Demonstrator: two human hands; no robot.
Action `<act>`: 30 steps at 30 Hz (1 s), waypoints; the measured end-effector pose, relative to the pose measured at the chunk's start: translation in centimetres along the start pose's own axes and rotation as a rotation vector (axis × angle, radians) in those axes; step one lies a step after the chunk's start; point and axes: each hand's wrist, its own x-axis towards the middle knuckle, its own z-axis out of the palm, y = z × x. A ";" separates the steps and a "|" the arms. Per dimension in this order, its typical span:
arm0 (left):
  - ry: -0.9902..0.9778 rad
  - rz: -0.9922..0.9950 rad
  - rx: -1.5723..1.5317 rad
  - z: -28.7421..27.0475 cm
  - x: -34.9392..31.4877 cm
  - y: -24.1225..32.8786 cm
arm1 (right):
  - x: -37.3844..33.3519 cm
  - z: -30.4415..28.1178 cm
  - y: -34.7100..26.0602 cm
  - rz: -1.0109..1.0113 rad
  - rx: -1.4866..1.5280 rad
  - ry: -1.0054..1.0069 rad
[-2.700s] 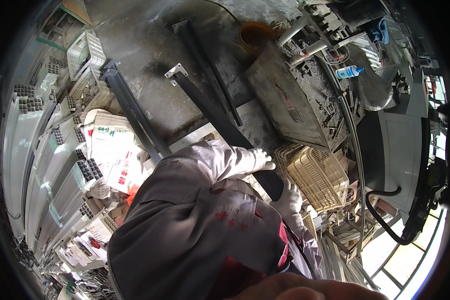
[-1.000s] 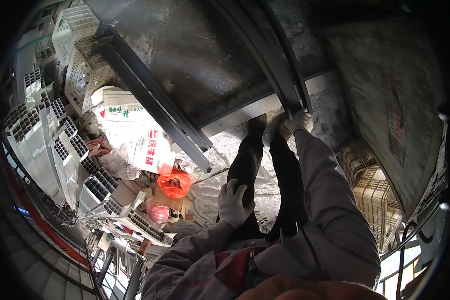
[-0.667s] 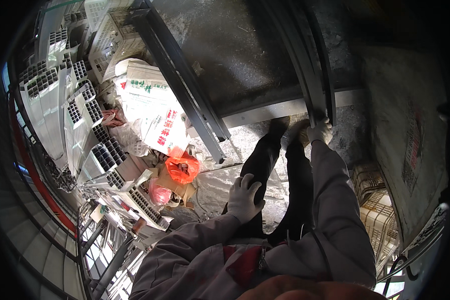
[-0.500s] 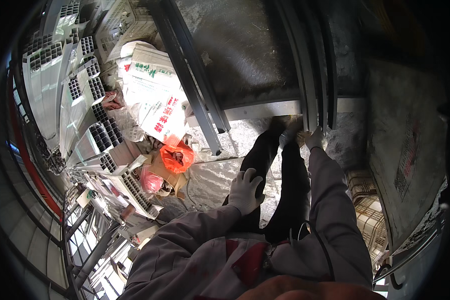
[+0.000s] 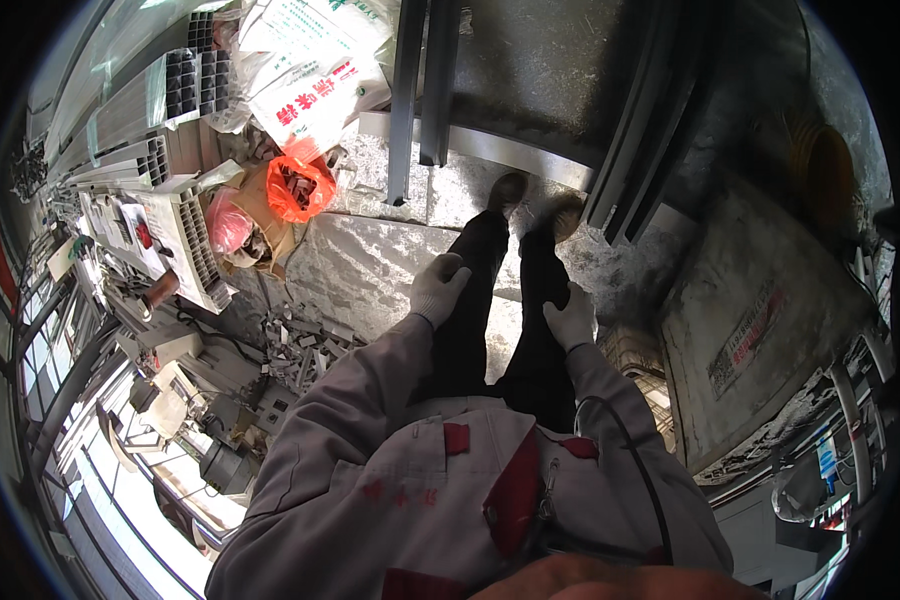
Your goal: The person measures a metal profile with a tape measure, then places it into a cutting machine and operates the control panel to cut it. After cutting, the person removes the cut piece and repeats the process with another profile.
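Both my hands wear white gloves and hang beside my dark trousers. My left hand [image 5: 438,290] is next to my left leg, its fingers loosely bent and apart, with nothing visible in it. Beside my right leg, my right hand [image 5: 572,318] is also loose, and no held thing shows. Ahead of my feet, a pair of long grey metal profiles [image 5: 438,85] lies at the left. More grey profiles [image 5: 635,150] lie at the right, nearest to my right hand but apart from it. A dark flat surface [image 5: 540,75] with a pale metal edge [image 5: 505,150] spans between them.
At left are white sacks [image 5: 315,85], an orange plastic bag [image 5: 300,190], a pink bag [image 5: 228,225] and stacked hollow profiles [image 5: 160,95]. Small offcuts [image 5: 305,350] litter the floor. A large grey panel [image 5: 760,330] leans at right beside a plastic crate [image 5: 635,360].
My right hand has left the end of the right-hand profiles and dropped back beside my leg. My left hand has come off my thigh area slightly. I stand straighter and the view has shifted.
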 end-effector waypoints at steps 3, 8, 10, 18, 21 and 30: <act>0.034 -0.152 0.004 -1.8 4.1 -4.6 | -0.3 -0.6 -1.8 0.056 -0.071 -0.076; -0.125 -0.234 0.335 -4.9 11.7 -13.0 | 0.2 0.5 -4.9 0.056 -0.190 -0.034; -0.111 -0.305 0.320 -6.1 15.5 -16.1 | -0.2 1.4 -5.9 0.062 -0.239 -0.021; -0.035 -0.384 0.507 -9.8 31.9 -21.8 | -0.8 3.4 -7.4 -0.005 -0.391 0.014; 0.000 -0.311 0.420 -9.3 37.4 -23.1 | -0.8 3.2 -7.2 0.009 -0.424 0.000; -0.176 -0.219 -0.151 -5.1 47.8 -32.2 | 0.9 1.4 -7.2 -0.098 -0.468 0.055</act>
